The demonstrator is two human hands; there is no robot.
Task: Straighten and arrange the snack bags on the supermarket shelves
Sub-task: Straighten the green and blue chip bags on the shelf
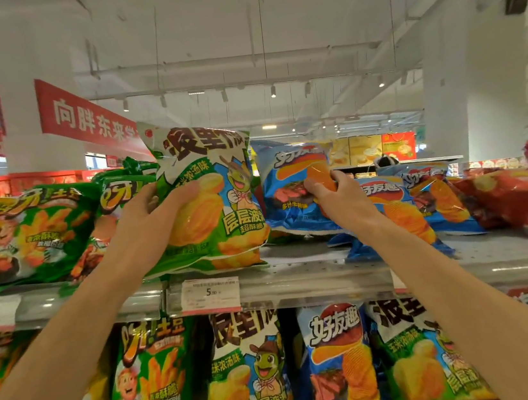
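Supermarket shelves, both your hands up on the top shelf (298, 264) among the snack bags.

Your left hand (153, 211) gripped the green corn-soup chip bag (211, 193) by its left edge, thumb across the front, the bag standing upright at the shelf's front. Your right hand (339, 196) pinched the blue chip bag (292, 192) just beside it, fingers curled into its front.

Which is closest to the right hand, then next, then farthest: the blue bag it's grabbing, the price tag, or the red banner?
1. Blue bag: pinched by the right hand.
2. Price tag: on the shelf edge, lower left.
3. Red banner: far upper left.
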